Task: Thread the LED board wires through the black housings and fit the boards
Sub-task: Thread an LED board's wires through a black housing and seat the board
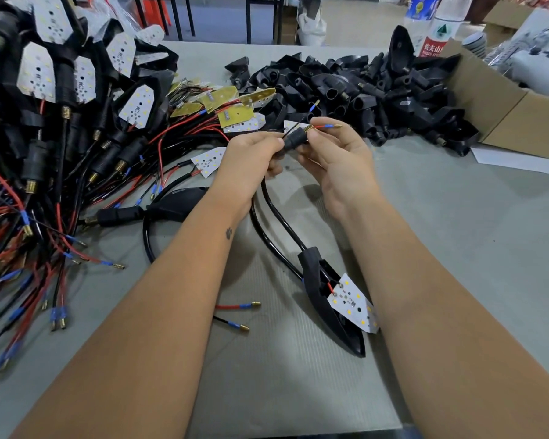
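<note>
2 bare forearms reach out from the near edge of the bench, no sleeves, no gloves, no watch or rings to be seen. The left forearm [178, 267] carries 1 small dark tattoo [228, 233] just below the wrist. Fingernails are short and plain.

Bright even light, wide-angle edge distortion

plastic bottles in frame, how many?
2, both at the top right, behind the pile of black housings: a blue-label bottle and beside it a red-and-white-label bottle, next to the cardboard box. Both run past the frame edge; more may be hidden.
</note>
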